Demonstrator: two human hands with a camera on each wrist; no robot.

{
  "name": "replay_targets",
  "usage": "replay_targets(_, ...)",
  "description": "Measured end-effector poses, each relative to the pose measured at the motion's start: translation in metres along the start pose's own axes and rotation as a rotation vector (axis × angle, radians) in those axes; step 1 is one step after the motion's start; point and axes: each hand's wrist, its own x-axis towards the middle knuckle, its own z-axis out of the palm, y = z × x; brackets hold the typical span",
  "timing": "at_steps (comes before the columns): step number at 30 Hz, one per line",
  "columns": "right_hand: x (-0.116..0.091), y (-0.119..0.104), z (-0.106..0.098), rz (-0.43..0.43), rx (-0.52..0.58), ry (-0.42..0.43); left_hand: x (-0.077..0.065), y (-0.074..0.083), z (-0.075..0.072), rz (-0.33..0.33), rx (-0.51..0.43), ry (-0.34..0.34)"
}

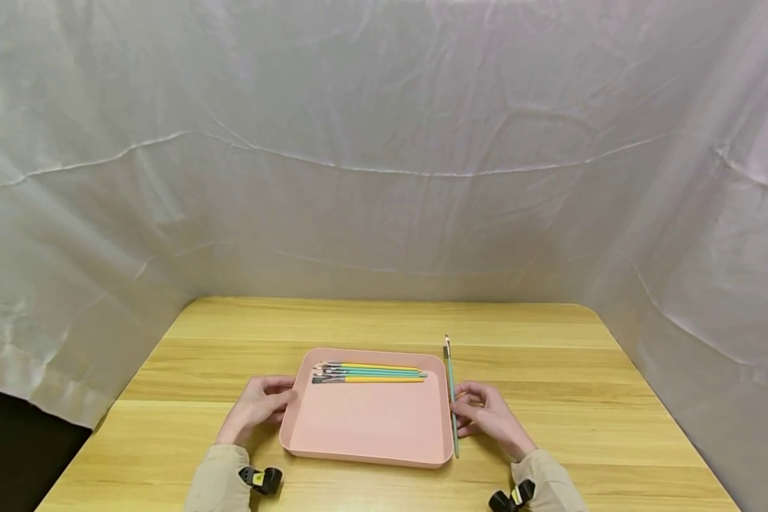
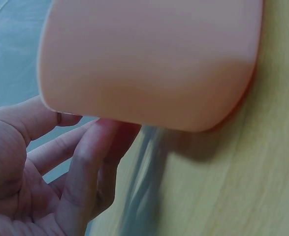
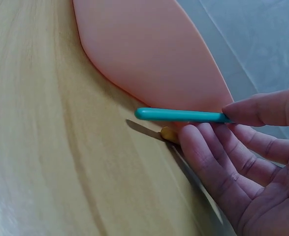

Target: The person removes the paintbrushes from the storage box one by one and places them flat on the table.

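A pink tray (image 1: 371, 427) lies in front of me, with several yellow and teal paintbrushes (image 1: 371, 371) side by side near its far wall. My left hand (image 1: 259, 405) grips the tray's left edge; in the left wrist view the thumb is right at the rim and the curved fingers touch the outer wall. Beside the tray's right edge, my right hand (image 1: 489, 412) pinches a teal paintbrush (image 3: 178, 115) between thumb and fingers, its bristles pointing away from me. Under that handle, a rounded yellow end (image 3: 169, 134) shows by my fingertips, the rest hidden behind them.
The tray rests on a light wooden table (image 1: 601, 398). Pale hanging cloth (image 1: 384, 213) closes off the back and both sides. Each sleeved wrist carries a small black camera, the left one (image 1: 265, 481) close to the tray's near corner.
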Motion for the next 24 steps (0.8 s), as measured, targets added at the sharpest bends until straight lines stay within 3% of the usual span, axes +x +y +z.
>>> replay_targets(24,0.0015,0.0057,0.0002,0.035,0.004,0.007,-0.0015,0.0008,0.0003,-0.006,0.005,0.005)
